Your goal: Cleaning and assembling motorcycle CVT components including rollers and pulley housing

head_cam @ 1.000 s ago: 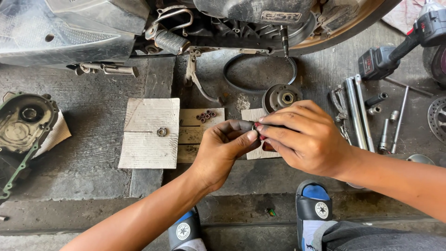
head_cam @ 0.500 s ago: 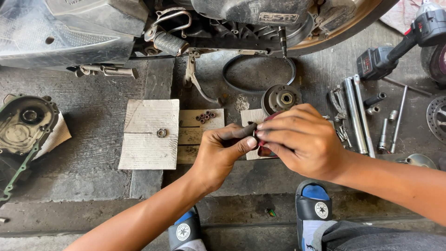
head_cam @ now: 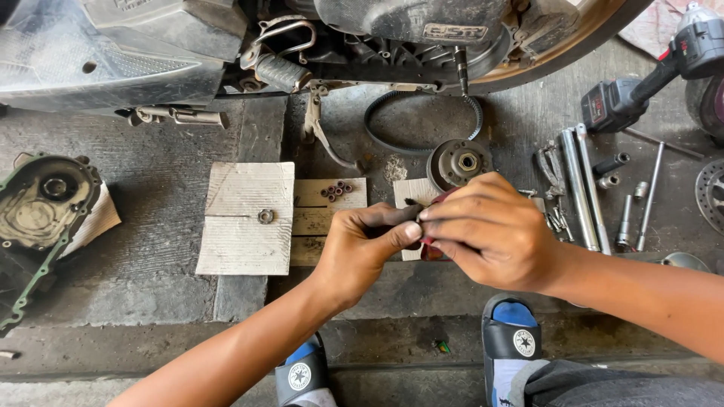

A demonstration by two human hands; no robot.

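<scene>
Little change over the last second. Both hands still meet just in front of the round pulley [head_cam: 458, 162], on the near side of it, low over the concrete floor [head_cam: 151, 279]. Only a slight regrip: left thumb now stretched forward and pressed tip to tip against the right fingers, where a second ago it sat more curled.

Left hand [head_cam: 369, 245]: closed in a tight pinch, thumb against forefinger, apparently on one end of the small dark-red part [head_cam: 431, 247]; most of the contact hidden by the fingers.

Right hand [head_cam: 490, 230]: curled shut over the same part from the other side, fingertips bunched, only a sliver of red showing beneath them.

Part itself: off the floor, held between the two hands, just in front of the pulley and touching nothing else that can be seen. Shape too covered to tell.

Judgement: fine fingertip work still under way on that one piece, grip tightened rather than released, nothing set down or picked up.

Left of the pulley: cluster of small rollers [head_cam: 336, 190] on a wooden slat, untouched; farther left, sheet of cardboard [head_cam: 249, 241] with a single nut [head_cam: 265, 216] on it. Behind the pulley: looped drive belt [head_cam: 422, 147]. Right of the pulley: row of long sockets and wrenches [head_cam: 581, 188], well apart from both hands.
</scene>
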